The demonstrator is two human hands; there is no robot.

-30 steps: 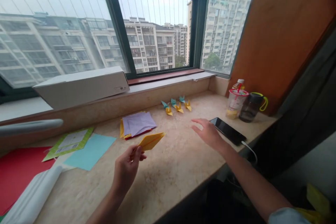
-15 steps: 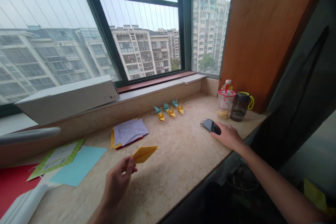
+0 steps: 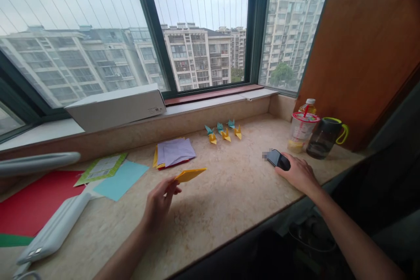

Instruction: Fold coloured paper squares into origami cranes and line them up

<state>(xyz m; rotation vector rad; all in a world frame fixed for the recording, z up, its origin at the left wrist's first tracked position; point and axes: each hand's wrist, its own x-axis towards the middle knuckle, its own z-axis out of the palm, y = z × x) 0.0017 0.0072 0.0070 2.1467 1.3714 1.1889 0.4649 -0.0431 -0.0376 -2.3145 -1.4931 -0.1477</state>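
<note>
- Left hand (image 3: 160, 197): thumb and fingers were clamped on the left end of a folded yellow paper (image 3: 191, 175), held above the countertop (image 3: 226, 201).
- Right hand (image 3: 301, 176): thumb and fingers were closed on the sides of a black phone (image 3: 277, 159); whether it rested on the surface could not be told.
- Far centre: three yellow cranes (image 3: 226, 135) stood in a row, with three blue cranes (image 3: 219, 128) behind.
- Far left of the folded paper: a paper stack (image 3: 176, 152), lilac sheet uppermost.
- Further left: a light blue sheet (image 3: 123, 180) and a red sheet (image 3: 39, 203).
- Far right: a lidded cup (image 3: 302, 131) stood beside a dark bottle (image 3: 323, 138).
</note>
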